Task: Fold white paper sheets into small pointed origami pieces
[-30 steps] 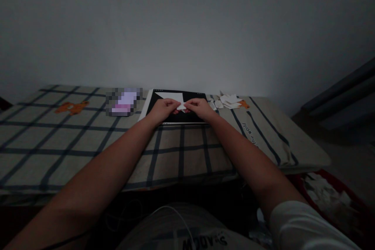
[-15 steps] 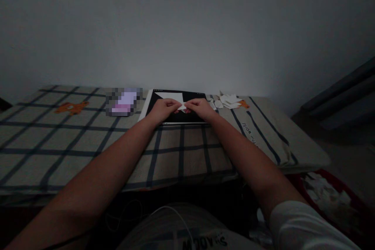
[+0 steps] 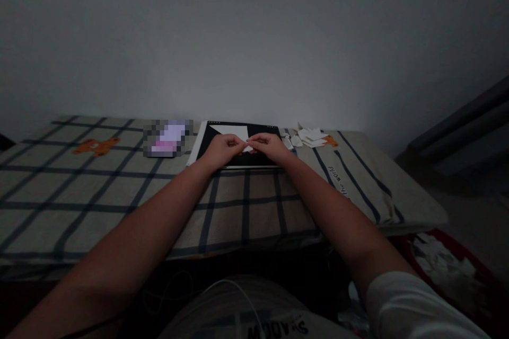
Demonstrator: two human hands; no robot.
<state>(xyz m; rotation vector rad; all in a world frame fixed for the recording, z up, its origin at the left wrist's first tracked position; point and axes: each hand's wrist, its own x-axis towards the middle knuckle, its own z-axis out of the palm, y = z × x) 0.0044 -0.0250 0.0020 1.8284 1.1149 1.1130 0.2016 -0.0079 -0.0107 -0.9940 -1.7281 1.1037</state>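
A white sheet of paper (image 3: pixel 234 130) with a pointed left corner lies over a black, flat board (image 3: pixel 204 152) with a pale left edge. My left hand (image 3: pixel 224 149) pinches the near part of the paper between thumb and fingers. Right beside it, fingertips almost touching, my right hand (image 3: pixel 270 146) is closed in a pinch at the same spot. The fingers cover the near edge of the paper, so its folds there cannot be made out.
Torn white paper pieces (image 3: pixel 312 136) are heaped right of the board. A blurred-out phone-like screen (image 3: pixel 169 137) lies to the left. The checked tablecloth (image 3: pixel 159 185) reaches the wall (image 3: pixel 254 37). Below right stands a red bin (image 3: pixel 441 235) with crumpled white scraps.
Both hands stay over the board. The fingertips have shifted slightly on the paper, and the white tip that showed below them is now less visible.
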